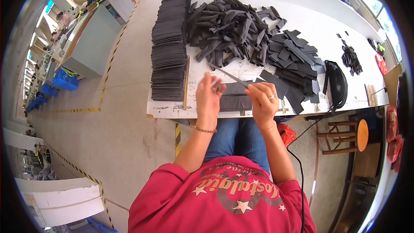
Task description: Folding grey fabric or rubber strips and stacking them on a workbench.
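My right hand (264, 101) pinches one end of a narrow dark-grey strip (231, 76), seen nearly edge-on; its far end points up and left toward the pile. To its left, my left hand (208, 99) is raised with fingers apart, slightly blurred, and nothing shows in it. Below both hands, a flat black fabric piece (234, 102) lies at the table's front edge. A tall row of stacked black pieces (168, 47) stands at the left. Rolled black fabric tubes (233, 26) are heaped behind my hands. Flat black pieces (293, 56) lie scattered to the right.
The white table (336, 30) carries a wooden stick (186, 84) beside the stack, a black pouch-like object (335, 84) with a cable, and a small dark heap (351, 60). A wooden stool (361, 135) stands at the right. Other people sit at workbenches far left.
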`<state>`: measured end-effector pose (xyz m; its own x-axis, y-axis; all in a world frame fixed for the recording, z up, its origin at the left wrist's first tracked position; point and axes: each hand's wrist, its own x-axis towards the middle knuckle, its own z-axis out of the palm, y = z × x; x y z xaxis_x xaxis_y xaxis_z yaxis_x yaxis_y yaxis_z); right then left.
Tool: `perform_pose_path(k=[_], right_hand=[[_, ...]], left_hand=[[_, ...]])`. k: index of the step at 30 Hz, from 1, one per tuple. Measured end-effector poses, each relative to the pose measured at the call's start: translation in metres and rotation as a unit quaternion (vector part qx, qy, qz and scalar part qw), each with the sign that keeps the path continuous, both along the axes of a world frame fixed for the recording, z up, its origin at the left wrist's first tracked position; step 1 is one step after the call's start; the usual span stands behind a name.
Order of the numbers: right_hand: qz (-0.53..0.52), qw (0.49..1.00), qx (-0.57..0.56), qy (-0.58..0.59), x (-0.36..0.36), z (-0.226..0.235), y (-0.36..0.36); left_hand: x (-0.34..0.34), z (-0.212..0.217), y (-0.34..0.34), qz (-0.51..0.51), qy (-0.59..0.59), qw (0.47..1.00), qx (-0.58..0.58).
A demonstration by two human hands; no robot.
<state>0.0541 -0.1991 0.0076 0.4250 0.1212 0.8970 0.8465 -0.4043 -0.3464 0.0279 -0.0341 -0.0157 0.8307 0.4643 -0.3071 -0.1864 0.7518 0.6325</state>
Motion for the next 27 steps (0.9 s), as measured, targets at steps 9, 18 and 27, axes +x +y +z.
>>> perform_pose_path(k=[9,18,27], right_hand=[[0.11,0.97,-0.056,0.21,-0.01,-0.003,-0.018],[0.248,0.738,0.237,0.581,0.002,-0.02,-0.014],[0.288,0.665,0.282,0.629,-0.008,-0.023,-0.01]], left_hand=[[-0.003,0.005,0.004,-0.087,0.003,0.983,0.161],[-0.012,-0.01,-0.025,-0.206,-0.029,0.951,0.23],[-0.015,-0.009,-0.015,-0.214,-0.023,0.937,0.274]])
